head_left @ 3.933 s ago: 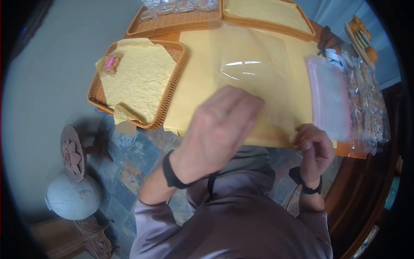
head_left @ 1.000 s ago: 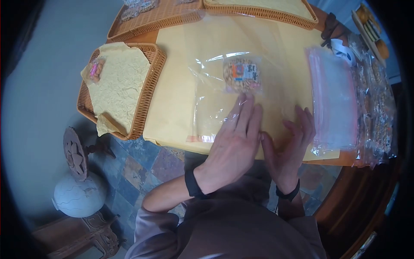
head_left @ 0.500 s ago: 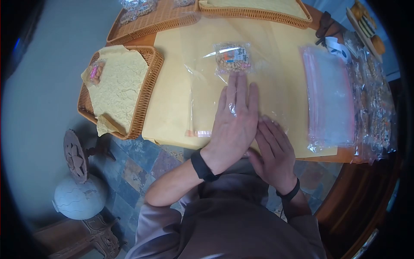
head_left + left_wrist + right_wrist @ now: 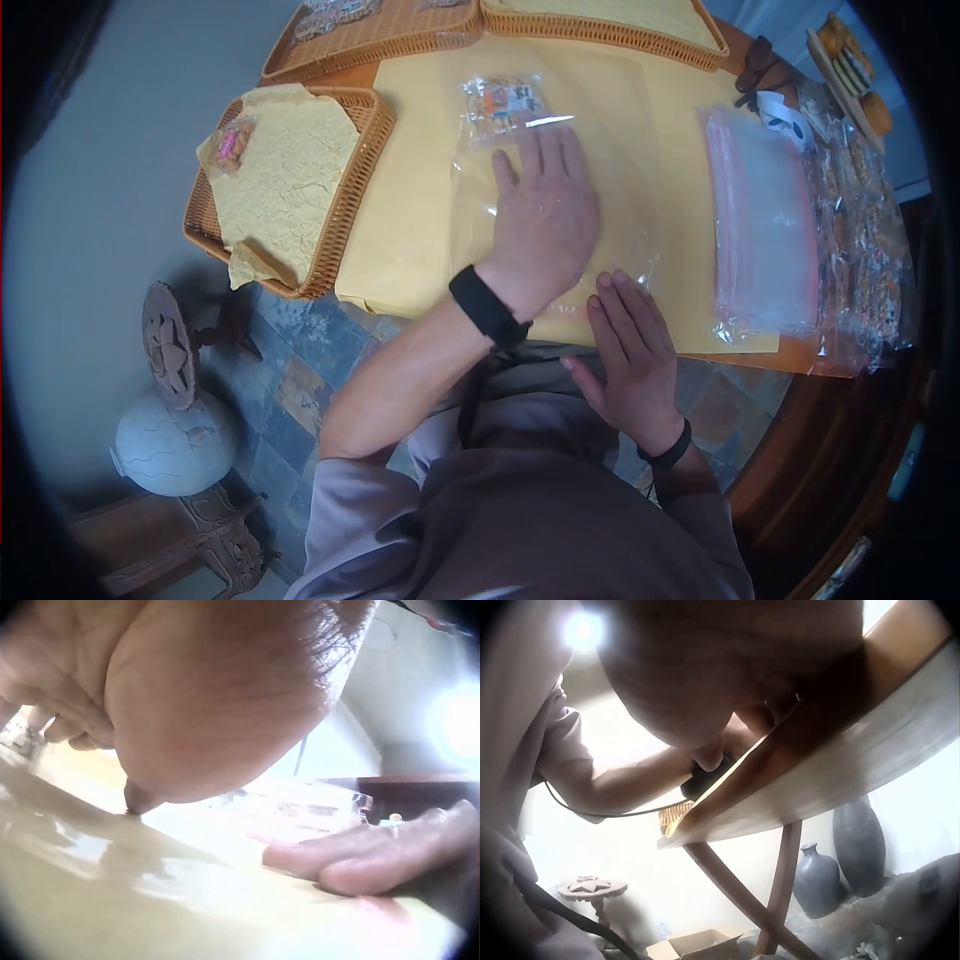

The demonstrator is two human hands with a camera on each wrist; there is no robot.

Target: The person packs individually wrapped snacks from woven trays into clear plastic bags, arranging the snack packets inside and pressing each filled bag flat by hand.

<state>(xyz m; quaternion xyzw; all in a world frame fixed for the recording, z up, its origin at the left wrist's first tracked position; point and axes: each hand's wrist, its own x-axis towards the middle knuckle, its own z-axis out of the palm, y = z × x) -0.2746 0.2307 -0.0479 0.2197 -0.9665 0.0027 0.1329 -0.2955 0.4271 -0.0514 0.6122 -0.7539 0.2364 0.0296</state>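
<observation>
A clear plastic bag (image 4: 625,180) lies flat on the yellow paper. Near its far left part is a nut snack packet (image 4: 500,105) with a printed label. My left hand (image 4: 547,215) reaches over the paper with straight, spread fingers, its fingertips right at the packet's near edge. In the left wrist view the palm of the left hand (image 4: 202,697) arches above the glossy surface, thumb tip down on it. My right hand (image 4: 635,355) rests with straight fingers at the table's near edge, by the near end of the bag. The right wrist view shows the right hand (image 4: 697,667) dark against the table's rim.
On the left stands a wicker tray (image 4: 365,165) lined with crumpled paper, a small pink-labelled packet (image 4: 232,145) in it. Two more trays (image 4: 430,40) stand at the back. To the right lie a stack of clear bags (image 4: 765,220) and a row of wrapped snacks (image 4: 865,240).
The packet came into view on the bag, and the left hand slid it away and to the left. The right hand, earlier loosely curled at the bag's corner, now lies flatter and nearer the left.
</observation>
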